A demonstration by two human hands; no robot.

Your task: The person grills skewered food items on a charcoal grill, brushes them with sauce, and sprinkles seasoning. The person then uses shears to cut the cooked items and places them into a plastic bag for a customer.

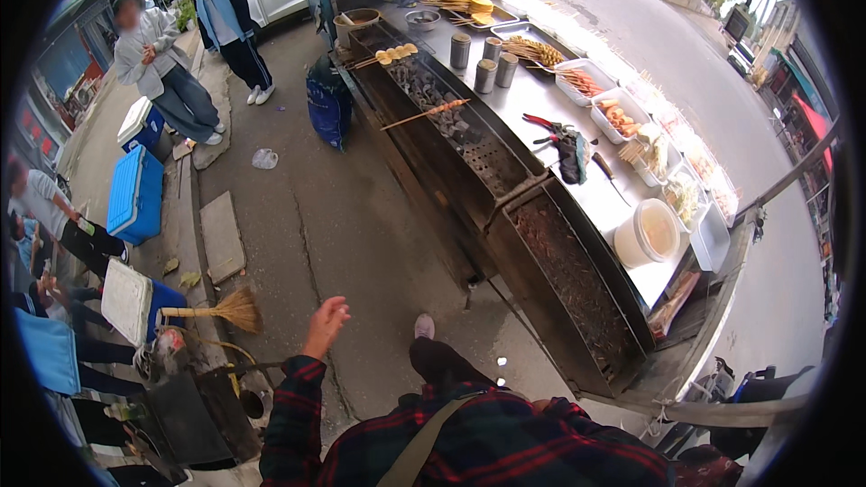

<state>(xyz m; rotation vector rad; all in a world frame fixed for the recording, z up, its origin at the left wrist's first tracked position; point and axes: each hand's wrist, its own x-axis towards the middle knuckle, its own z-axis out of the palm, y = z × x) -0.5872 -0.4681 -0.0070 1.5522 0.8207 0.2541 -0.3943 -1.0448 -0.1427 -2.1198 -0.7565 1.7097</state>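
My left hand (326,327) hangs in the air over the pavement with its fingers loosely bent and nothing visible in it. My right hand is out of view; only part of that sleeve shows. Ahead stands a long metal charcoal grill (473,115). One meat skewer (433,111) lies across it, and skewers of round yellow slices (396,54) lie near its far end. Grey charcoal (433,95) fills part of the trough. On the steel counter (521,101) beside it are metal shakers (460,51), red-handled tongs or pliers (544,125), a dark glove (572,155) and a knife (605,168).
Plastic trays of skewered food (617,115) and a white tub (646,233) line the counter. Coolers (135,193), a straw broom (230,311) and a dark metal box (193,416) stand at left. A blue sack (329,105) leans near the grill. Several people stand at left.
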